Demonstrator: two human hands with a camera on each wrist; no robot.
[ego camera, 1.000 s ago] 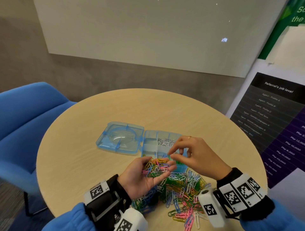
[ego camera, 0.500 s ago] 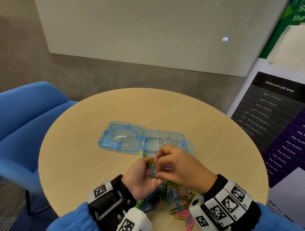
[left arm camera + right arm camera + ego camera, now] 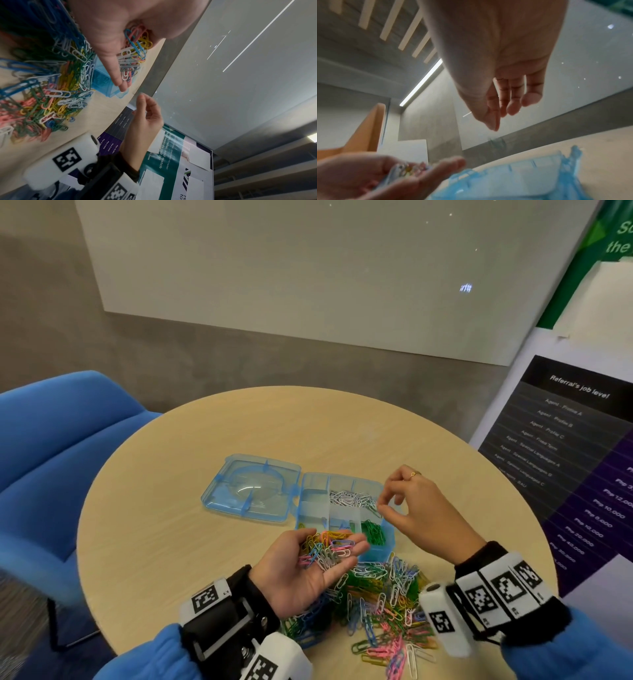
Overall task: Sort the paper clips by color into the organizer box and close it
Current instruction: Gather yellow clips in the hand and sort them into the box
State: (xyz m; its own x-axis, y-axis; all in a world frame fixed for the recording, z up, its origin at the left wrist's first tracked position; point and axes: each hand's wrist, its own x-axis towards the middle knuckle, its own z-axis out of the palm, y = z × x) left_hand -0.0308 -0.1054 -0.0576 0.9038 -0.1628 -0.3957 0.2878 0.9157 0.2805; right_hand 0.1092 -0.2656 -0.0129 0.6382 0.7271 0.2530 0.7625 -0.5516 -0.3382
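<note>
Head view: two hands over a round wood-grain table (image 3: 191,508), sorting wire clips into a box.

Left hand (image 3: 308,573) lies palm up, fingers loosely cupped, cradling a tangle of mixed clips (image 3: 325,549) in yellow, pink, blue and white, just in front of the box (image 3: 342,508). Right hand (image 3: 418,508) hovers over the box's right edge, thumb and forefinger tips close together, other fingers curled; whether they pinch a clip cannot be told. The box is translucent blue plastic, rectangular, divided into compartments; white clips (image 3: 352,499) fill a far compartment, green clips (image 3: 375,532) a near right one. Its hinged lid (image 3: 250,487) lies open flat to the left, with a moulded ring. A loose multicoloured pile (image 3: 376,611) spreads on the table between the wrists.
</note>
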